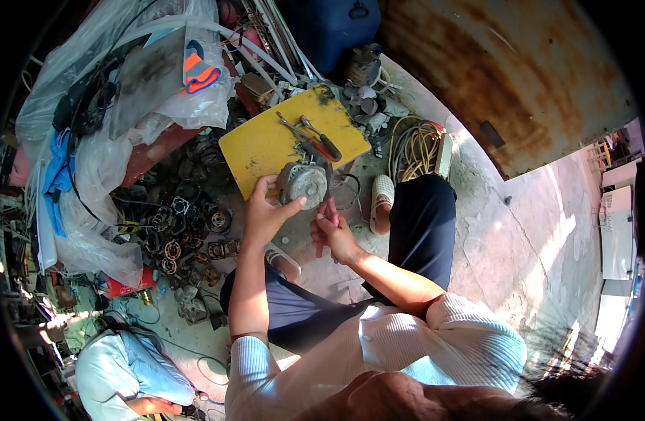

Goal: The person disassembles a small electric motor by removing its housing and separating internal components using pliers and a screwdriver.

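Note:
A round grey metal motor housing (305,184) rests at the near edge of a yellow board (249,151). My left hand (267,214) grips its left side, with the thumb along the near rim. In my right hand (336,237) are pliers with pinkish-red handles (321,231), closed in my fingers. Their dark jaws reach up against the housing's right edge; exactly what they bite on cannot be made out. Beyond the housing, a dark-handled hand tool (328,146) and a metal wrench-like tool (289,125) lie on the board.
Loose motor parts (175,238) are heaped at left, under plastic sheeting (91,175). A yellow wire coil (415,151) lies by my right knee. A rusty metal panel (519,77) fills the far right; a blue container (329,31) stands behind. Another person (126,372) sits lower left.

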{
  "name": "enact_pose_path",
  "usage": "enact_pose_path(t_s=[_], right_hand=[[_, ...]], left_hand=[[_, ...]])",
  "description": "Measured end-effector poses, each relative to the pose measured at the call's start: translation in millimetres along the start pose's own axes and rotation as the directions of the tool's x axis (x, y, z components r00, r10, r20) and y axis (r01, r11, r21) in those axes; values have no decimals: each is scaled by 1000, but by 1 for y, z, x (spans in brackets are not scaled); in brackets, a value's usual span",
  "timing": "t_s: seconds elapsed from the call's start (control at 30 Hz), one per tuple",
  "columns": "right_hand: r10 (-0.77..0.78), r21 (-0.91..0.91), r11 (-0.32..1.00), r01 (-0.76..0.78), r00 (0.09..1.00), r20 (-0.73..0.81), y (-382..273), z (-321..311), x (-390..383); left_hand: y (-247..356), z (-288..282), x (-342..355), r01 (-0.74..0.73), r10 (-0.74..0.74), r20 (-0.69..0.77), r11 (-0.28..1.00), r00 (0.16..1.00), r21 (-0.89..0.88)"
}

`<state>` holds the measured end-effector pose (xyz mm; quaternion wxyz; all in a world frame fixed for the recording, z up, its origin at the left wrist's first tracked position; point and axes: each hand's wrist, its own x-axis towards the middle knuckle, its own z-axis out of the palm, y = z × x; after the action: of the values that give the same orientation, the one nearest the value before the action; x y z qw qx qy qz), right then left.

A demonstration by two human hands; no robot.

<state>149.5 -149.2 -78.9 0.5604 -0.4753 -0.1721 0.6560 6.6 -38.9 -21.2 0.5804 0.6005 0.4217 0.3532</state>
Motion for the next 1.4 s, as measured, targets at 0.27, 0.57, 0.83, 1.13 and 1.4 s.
enact_pose_path(t_s=[0.27, 0.57, 0.83, 1.13, 1.4], right_hand=[[-14, -84, 996, 15, 1000, 11, 12, -12, 12], [76, -146, 988, -51, 982, 172, 7, -26, 6], [410, -612, 772, -172, 870, 272, -13, -38, -16], [527, -372, 827, -421, 810, 257, 5, -69, -21], [420, -591, 801, -96, 794, 440, -58, -64, -22]], left_hand=[[-5, 0, 2, -11, 11, -14, 999, 1000, -30], [0, -28, 10, 67, -74, -140, 996, 987, -58], [12, -56, 8, 128, -217, -249, 935, 944, -330], [4, -63, 6, 143, -263, -260, 905, 929, -401], [2, -65, 7, 116, -265, -261, 873, 928, -474]])
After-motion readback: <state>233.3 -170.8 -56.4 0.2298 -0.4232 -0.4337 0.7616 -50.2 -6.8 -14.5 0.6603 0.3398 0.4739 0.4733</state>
